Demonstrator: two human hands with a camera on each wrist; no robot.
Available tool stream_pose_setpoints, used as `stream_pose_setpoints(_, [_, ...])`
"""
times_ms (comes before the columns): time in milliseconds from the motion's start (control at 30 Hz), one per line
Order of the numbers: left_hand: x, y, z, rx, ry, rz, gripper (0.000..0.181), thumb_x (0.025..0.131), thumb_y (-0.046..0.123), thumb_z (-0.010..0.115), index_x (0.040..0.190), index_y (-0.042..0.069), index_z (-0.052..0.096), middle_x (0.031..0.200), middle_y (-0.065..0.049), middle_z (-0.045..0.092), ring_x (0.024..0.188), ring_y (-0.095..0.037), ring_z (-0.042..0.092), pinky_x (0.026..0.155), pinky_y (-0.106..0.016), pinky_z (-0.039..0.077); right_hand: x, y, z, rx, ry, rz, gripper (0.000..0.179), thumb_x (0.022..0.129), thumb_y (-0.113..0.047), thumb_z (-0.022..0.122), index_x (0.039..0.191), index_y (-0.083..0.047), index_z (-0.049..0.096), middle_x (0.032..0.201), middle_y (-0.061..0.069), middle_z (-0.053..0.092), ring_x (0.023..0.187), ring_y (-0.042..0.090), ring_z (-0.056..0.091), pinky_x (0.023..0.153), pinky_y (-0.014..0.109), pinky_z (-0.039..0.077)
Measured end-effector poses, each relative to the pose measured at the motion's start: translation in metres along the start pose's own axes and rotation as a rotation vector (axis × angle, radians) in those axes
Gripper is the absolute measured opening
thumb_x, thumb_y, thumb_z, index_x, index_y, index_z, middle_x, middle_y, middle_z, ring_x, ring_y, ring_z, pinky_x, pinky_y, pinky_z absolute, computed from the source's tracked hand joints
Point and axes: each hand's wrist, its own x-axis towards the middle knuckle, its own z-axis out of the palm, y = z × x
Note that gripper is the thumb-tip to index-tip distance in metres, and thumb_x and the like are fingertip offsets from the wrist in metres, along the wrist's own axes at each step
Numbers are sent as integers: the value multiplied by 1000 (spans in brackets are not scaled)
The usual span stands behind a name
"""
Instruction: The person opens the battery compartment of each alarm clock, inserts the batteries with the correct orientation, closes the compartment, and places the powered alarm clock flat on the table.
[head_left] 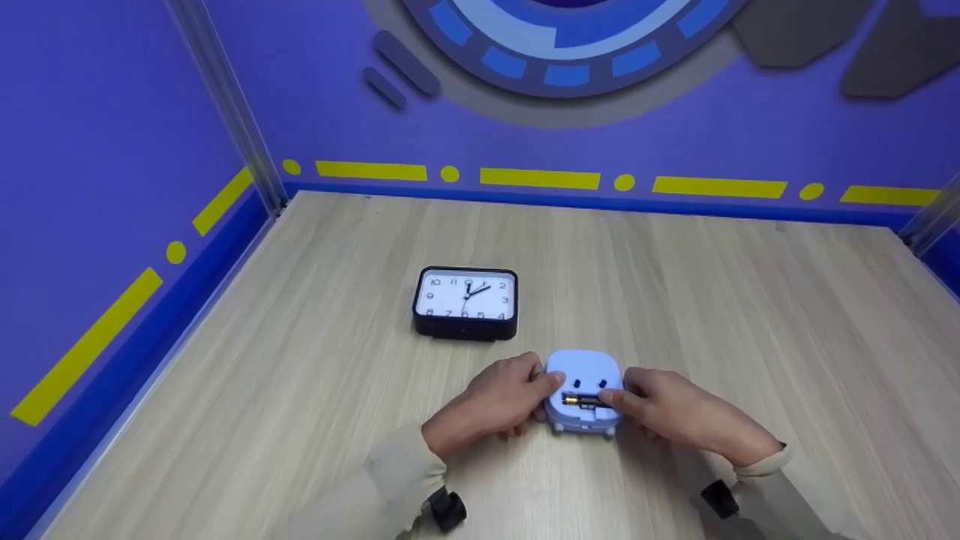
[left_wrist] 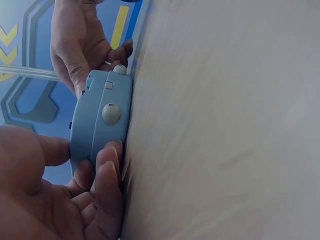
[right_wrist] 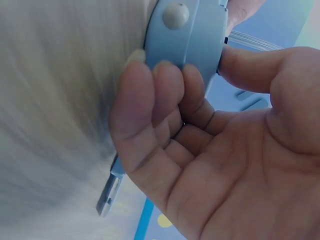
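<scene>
A light blue clock (head_left: 586, 365) with rounded corners lies back side up on the table, two black knobs and an uncovered battery slot facing upward. A battery (head_left: 572, 400) with a gold end sits in the slot, its right part by the thumb. My left hand (head_left: 506, 394) grips the clock's left edge, thumb on top and fingers at the side. On the opposite edge, my right hand (head_left: 670, 409) holds it, thumb at the slot's right end. White feet (left_wrist: 111, 114) show along the clock's side in the left wrist view. The clock's underside is hidden.
A black rectangular clock (head_left: 465, 304) with a white dial rests face up on the wooden table (head_left: 337, 300), behind and left of my hands. Blue panels (head_left: 540, 150) with yellow marks wall the left and back sides. A metal post (head_left: 232, 105) stands at the back left corner.
</scene>
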Motion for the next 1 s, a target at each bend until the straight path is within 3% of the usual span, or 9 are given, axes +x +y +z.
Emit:
stream_pose_setpoints(167, [-1,0,0,-1,-6,-23,36,105,49,62,95,15,57,79,0,66,52,-13,54,45,-28,44,-1,-2,-5,-86,61,-24,35,107,-40,64,90,-9,61,71,-1,53,61,15,49,52,30,39])
stream_pose_setpoints(400, [-1,1,0,-13,10,-33,36,105,49,64,92,15,57,78,1,67,50,-14,54,44,-28,43,-4,3,-25,-333,318,-189,6,97,-10,77,99,-7,72,88,-2,65,78,17,60,67,38,52])
stream_pose_setpoints(500, [-1,0,1,-21,17,-33,37,104,48,65,91,15,56,78,0,67,49,-14,54,43,-28,43,-5,10,-28,-454,310,-231,15,91,-1,80,104,-5,73,95,1,67,87,20,64,76,45,55])
stream_pose_setpoints(700, [-1,-1,1,-23,21,-31,36,105,48,64,92,15,57,78,0,66,50,-14,53,43,-27,43,0,21,-24,-568,239,-213,12,88,1,82,95,-5,73,88,0,63,79,15,60,71,43,54])
stream_pose_setpoints(1000, [-1,-1,0,-15,9,-50,37,105,50,63,93,15,57,79,1,66,51,-14,53,44,-28,43,-1,15,-23,-576,348,-226,10,91,-1,78,88,-9,73,82,-3,62,72,12,57,66,40,52])
